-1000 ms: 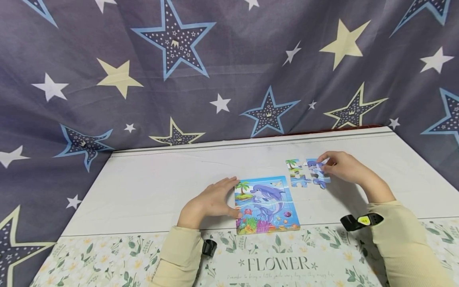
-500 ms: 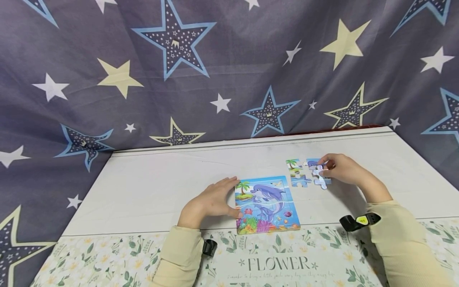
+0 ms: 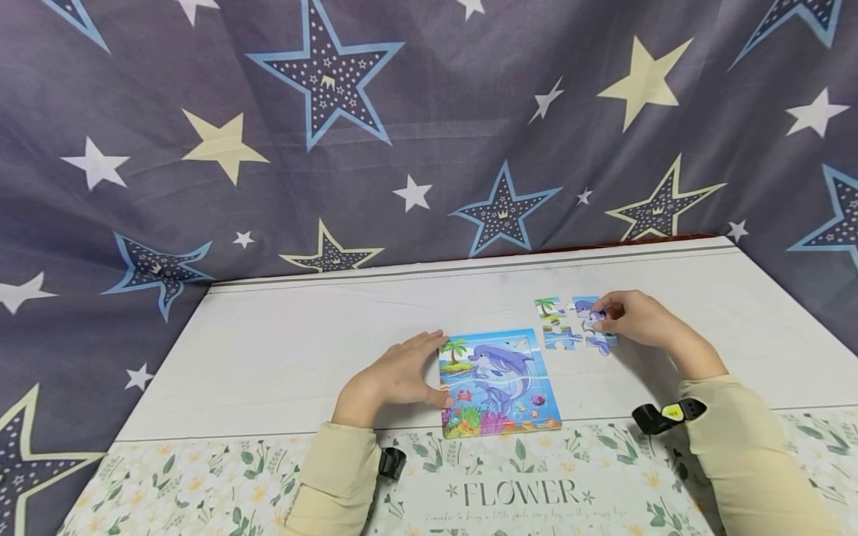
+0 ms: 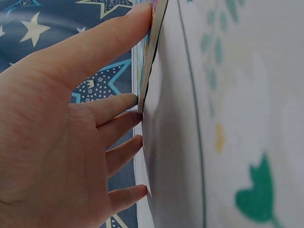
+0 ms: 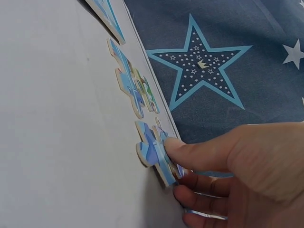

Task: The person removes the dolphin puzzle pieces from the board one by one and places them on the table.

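Observation:
A square dolphin jigsaw puzzle (image 3: 499,380) lies flat on the table, its picture filled across the whole board. My left hand (image 3: 392,376) rests along the board's left side, fingers extended, thumb on its left edge. In the left wrist view the thumb and a fingertip touch the board's thin edge (image 4: 153,57). Behind and right of the board, loose puzzle pieces lie in two columns. Palm-tree and sea pieces (image 3: 561,337) form the left column. Over the right column my right hand (image 3: 637,316) pinches a dolphin puzzle piece (image 5: 154,149) between thumb and fingers, close to the pieces beside it.
The white tablecloth (image 3: 322,335) has a flowered front strip with the word FLOWER. A dark star-patterned curtain (image 3: 429,134) hangs behind the table's back edge. Each wrist wears a black camera strap (image 3: 669,415).
My right hand has shifted slightly toward me. The piece under its fingers tipped up with a glare, then lay flatter again among the right-hand pieces. The left hand and board stayed still.

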Tool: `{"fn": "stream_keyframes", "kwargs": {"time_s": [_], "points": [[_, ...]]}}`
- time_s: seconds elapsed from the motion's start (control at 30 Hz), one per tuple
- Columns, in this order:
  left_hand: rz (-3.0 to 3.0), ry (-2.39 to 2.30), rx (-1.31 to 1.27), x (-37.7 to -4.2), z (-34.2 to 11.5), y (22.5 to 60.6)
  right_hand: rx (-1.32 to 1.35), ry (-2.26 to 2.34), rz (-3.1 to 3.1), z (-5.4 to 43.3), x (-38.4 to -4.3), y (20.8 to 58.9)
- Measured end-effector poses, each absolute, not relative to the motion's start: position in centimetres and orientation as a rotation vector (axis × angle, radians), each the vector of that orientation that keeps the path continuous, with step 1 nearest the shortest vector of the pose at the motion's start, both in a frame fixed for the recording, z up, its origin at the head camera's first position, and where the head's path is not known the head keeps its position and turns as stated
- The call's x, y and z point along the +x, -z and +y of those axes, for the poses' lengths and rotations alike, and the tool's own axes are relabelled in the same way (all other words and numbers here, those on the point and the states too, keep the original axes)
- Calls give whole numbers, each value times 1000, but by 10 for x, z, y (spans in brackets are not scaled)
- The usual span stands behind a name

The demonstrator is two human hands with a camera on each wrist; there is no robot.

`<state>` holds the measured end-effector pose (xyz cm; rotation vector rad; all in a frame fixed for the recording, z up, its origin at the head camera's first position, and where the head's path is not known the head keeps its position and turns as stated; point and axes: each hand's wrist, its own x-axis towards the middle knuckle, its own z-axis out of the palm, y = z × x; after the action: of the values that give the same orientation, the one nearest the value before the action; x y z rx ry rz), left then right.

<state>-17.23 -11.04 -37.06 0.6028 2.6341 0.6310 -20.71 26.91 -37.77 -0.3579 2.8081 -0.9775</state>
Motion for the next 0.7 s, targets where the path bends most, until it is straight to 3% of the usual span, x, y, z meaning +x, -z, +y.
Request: {"fn": "stream_keyframes", "kwargs": {"time_s": [0.7], "points": [[2631,-622,603,-171,-111,370,-362,1025,2851,259,-207,368]]}}
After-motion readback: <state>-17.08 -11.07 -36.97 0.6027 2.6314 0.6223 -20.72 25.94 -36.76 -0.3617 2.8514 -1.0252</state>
